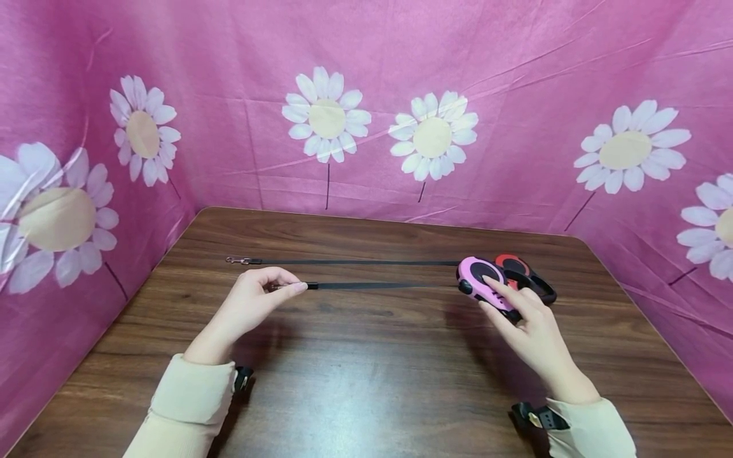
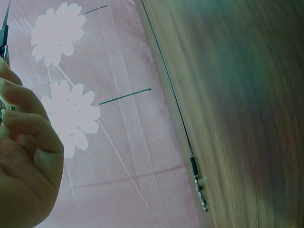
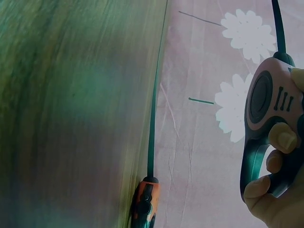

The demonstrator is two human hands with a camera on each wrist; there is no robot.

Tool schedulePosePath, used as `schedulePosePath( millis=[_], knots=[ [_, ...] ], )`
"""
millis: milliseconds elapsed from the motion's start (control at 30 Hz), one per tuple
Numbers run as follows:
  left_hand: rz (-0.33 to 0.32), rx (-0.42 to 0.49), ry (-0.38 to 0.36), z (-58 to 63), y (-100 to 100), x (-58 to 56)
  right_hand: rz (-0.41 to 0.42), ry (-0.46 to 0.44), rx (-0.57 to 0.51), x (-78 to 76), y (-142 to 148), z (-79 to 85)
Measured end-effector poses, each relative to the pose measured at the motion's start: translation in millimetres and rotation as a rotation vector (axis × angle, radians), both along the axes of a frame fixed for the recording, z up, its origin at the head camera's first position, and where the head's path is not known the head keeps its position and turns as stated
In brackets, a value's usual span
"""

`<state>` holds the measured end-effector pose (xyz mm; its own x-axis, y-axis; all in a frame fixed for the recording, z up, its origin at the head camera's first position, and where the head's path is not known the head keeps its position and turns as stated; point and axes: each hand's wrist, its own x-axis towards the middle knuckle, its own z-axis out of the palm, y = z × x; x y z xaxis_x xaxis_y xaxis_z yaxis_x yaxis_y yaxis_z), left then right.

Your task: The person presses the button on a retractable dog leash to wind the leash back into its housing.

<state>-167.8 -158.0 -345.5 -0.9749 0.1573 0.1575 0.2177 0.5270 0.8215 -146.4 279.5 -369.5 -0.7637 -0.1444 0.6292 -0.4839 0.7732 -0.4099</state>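
Note:
My right hand (image 1: 535, 327) grips a pink and black retractable dog leash (image 1: 468, 268) above the table, its fingers through the handle in the right wrist view. A flat black strap (image 1: 366, 285) runs left from it, pulled out straight. At the strap's far end, my left hand (image 1: 252, 302) pinches the end beside a black sleeve (image 1: 312, 285); the fingers mostly hide the clip there. Behind lies a red and black retractable leash (image 1: 511, 261), partly covered by the pink one. Its black strap (image 1: 355, 262) stretches left along the table to a metal clip (image 1: 242, 260).
A brown wood-grain table (image 1: 355, 381) spans the area beneath both hands. Pink cloth (image 1: 378, 38) with large white flowers hangs around its back and sides. Black bands (image 1: 550, 418) sit at both wrists by the cream sleeves (image 1: 191, 388).

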Motion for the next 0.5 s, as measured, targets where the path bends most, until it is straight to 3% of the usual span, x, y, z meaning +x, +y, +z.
schedulePosePath(
  millis=[500],
  knots=[
    [-0.01,0.005,-0.014,-1.6,5.7,-1.3,-0.004,-0.024,-0.002,0.1,-4.4,-0.8]
  ],
)
